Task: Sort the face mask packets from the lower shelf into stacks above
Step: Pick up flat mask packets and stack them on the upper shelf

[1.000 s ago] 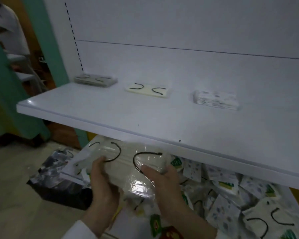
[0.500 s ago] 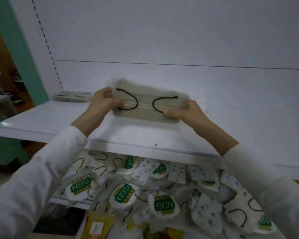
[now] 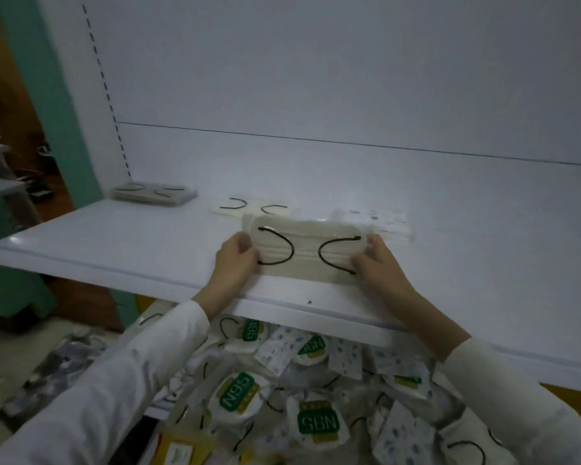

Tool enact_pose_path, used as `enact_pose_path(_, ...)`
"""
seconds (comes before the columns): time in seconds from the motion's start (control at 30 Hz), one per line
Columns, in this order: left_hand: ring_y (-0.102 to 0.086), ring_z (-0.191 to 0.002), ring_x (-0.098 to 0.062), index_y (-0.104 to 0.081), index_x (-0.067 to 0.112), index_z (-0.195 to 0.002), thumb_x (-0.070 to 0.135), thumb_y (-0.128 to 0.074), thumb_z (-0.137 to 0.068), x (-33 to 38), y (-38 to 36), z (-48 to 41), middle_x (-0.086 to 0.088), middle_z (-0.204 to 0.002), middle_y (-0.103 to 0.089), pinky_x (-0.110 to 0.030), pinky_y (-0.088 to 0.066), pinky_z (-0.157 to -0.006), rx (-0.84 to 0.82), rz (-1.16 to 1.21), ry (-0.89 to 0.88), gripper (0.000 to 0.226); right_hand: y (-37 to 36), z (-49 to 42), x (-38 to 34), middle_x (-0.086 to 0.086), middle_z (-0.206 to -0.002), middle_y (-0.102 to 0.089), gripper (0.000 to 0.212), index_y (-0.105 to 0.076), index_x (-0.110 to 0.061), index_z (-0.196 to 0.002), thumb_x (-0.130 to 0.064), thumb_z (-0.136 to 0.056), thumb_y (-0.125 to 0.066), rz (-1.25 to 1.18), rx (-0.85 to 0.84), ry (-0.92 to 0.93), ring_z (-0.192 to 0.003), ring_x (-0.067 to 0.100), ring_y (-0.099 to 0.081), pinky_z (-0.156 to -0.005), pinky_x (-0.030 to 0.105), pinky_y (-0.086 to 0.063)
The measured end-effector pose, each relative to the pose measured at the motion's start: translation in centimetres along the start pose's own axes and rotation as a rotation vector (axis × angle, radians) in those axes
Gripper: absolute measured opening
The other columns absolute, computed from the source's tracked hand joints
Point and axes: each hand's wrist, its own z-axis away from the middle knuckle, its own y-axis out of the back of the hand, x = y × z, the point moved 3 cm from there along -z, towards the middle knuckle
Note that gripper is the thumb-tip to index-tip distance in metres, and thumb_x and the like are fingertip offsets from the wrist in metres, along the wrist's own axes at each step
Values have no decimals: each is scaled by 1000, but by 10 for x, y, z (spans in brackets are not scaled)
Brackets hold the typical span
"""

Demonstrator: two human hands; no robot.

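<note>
A clear packet of beige masks with black ear loops [image 3: 307, 251] hangs over the front part of the white upper shelf [image 3: 121, 243]. My left hand [image 3: 235, 263] pinches its left end and my right hand [image 3: 379, 266] pinches its right end. Three stacks lie at the back of the shelf: a grey-beige one [image 3: 153, 193] at the left, a cream one with black loops [image 3: 249, 208] in the middle, and a white patterned one [image 3: 379, 219] partly hidden behind the held packet. The lower shelf holds a loose pile of packets [image 3: 282, 391], several marked N95.
A white back panel [image 3: 316, 78] closes the shelf behind. A teal post [image 3: 47, 95] stands at the left, with the floor and dark packaging [image 3: 57, 367] below it.
Both hands lifted the beige packet from the lower pile up to the upper shelf, then brought it down and right toward the shelf surface.
</note>
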Motion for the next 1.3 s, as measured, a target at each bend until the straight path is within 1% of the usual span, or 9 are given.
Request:
enact_pose_path(0.13,-47,-62,-15,-52,-1,-76,7,-52,-86,0,22,5,-13,-68,-56,-15,-31,-50,-4,-185,-101,13,9,-2,-13,4,-100,-61,22,-49,-19,-121,-20,-100,-44,411,-61,177,-79,17,-56,-63,20,-43)
enact_pose_path(0.27,-59,-72,-20,-66,-5,-84,4,-55,-84,-4,75,1,-17,-81,-69,-23,-40,-59,65,-282,-101,14,-19,-16,-46,10,-86,-68,13,-58,-10,-99,-22,-95,-55,443,-66,338,-70,20,-68,-68,45,-57)
enact_pose_path(0.43,-65,-74,-24,-69,0,-87,3,-60,-81,-14,167,-10,-12,-78,-70,-28,-50,-71,234,-317,-87,12,-95,-26,-89,7,-80,-67,12,-60,-8,-93,-20,-93,-59,350,-115,395,-67,20,-68,-67,47,-58)
enact_pose_path(0.53,-62,-68,-17,-69,5,-88,6,-65,-82,-30,219,-21,-11,-79,-70,-25,-49,-66,254,-312,-74,7,-148,-34,-106,3,-80,-68,20,-60,-10,-110,-20,-92,-62,250,-140,334,-71,12,-66,-62,28,-59)
enact_pose_path(0.6,-58,-64,-9,-69,5,-95,5,-66,-82,-42,251,-34,-5,-73,-67,-17,-44,-61,246,-265,-44,13,-182,-43,-116,2,-76,-68,17,-59,-8,-100,-20,-89,-65,154,-120,260,-70,11,-66,-55,19,-57)
enact_pose_path(0.83,-55,-63,-11,-65,-5,-110,-3,-69,-81,-104,345,-122,-3,-73,-61,-14,-49,-62,119,-77,79,30,-295,-76,-137,8,-60,-59,23,-59,-3,-68,-14,-82,-74,35,-35,9,-49,17,-59,-60,30,-58)
enact_pose_path(0.97,-48,-38,-3,-68,-4,-83,-8,-67,-80,-129,362,-171,4,-40,-55,-10,-40,-44,27,-32,138,5,-324,-97,-140,7,-53,-58,27,-63,4,-64,-12,-84,-71,-21,-45,-99,-49,17,-53,-64,31,-57)
enact_pose_path(1.13,-53,-56,-19,-66,0,-89,-3,-71,-77,-144,358,-247,-9,-62,-60,-33,-51,-74,49,29,172,14,-340,-152,-146,8,-62,-51,18,-58,-2,-72,-9,-87,-64,-2,-21,-153,-55,18,-50,-69,33,-55)
enact_pose_path(1.3,-54,-58,-17,-66,4,-90,-1,-73,-76,-153,342,-319,-10,-72,-61,-30,-50,-78,103,-7,155,16,-357,-227,-145,11,-75,-58,8,-66,-1,-80,-8,-83,-69,-31,64,-207,-63,21,-58,-75,38,-59)
